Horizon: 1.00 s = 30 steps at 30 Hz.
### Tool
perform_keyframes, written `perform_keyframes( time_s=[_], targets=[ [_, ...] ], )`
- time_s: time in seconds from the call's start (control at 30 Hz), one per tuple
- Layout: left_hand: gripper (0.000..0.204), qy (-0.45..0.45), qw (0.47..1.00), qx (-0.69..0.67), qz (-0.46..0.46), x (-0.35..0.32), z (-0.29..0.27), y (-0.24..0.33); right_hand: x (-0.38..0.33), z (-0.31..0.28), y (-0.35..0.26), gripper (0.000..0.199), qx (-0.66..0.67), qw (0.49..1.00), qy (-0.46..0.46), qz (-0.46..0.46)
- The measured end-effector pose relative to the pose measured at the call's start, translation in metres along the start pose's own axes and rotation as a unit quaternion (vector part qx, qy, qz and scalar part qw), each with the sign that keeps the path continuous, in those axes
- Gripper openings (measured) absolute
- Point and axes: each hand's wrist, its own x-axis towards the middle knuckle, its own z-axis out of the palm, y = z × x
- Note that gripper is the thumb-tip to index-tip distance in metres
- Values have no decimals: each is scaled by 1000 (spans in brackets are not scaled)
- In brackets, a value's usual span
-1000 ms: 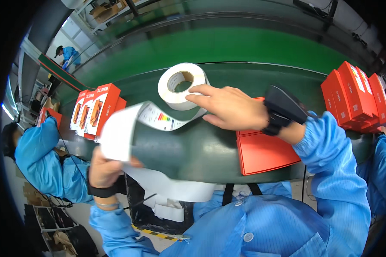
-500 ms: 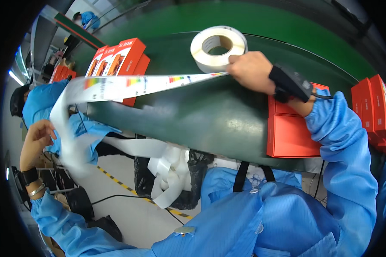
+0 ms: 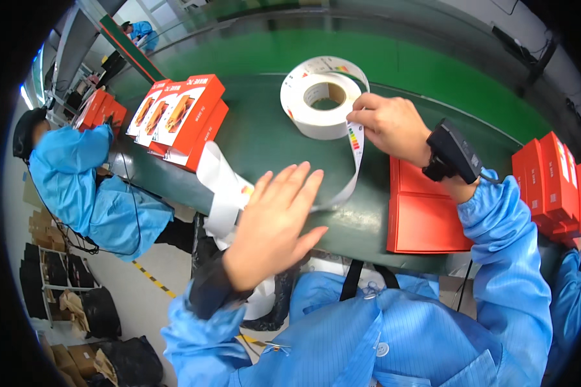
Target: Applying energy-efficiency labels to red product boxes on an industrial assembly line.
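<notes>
The right hand's fingers (image 3: 368,109) pinch the label strip (image 3: 354,145) just where it leaves the white label roll (image 3: 326,97), which stands on the green counter (image 3: 265,138). The left hand (image 3: 274,222) hovers above the strip's lower run, fingers spread flat and holding nothing. To do this well, I judge the right pinch should stay close to the roll while the left palm steadies the loose strip, so it feeds straight without twisting. A flat red box (image 3: 426,216) lies under the right wrist; stacked red boxes (image 3: 181,116) sit farther left.
</notes>
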Motion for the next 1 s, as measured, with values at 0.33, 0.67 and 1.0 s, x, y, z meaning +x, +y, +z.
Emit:
perform_keyframes(
  time_s=[0.33,0.67,1.0],
  targets=[
    [42,-51,939,177,-291,-113,61,-94,-17,5,14,22,-73,995,-34,52],
    [41,234,920,-53,-310,-68,22,-21,-11,-33,-124,42,382,807,-450,-10],
    [45,-16,911,-345,-224,-47,5,13,-35,-10,-133,25,772,519,-18,367]
  ],
)
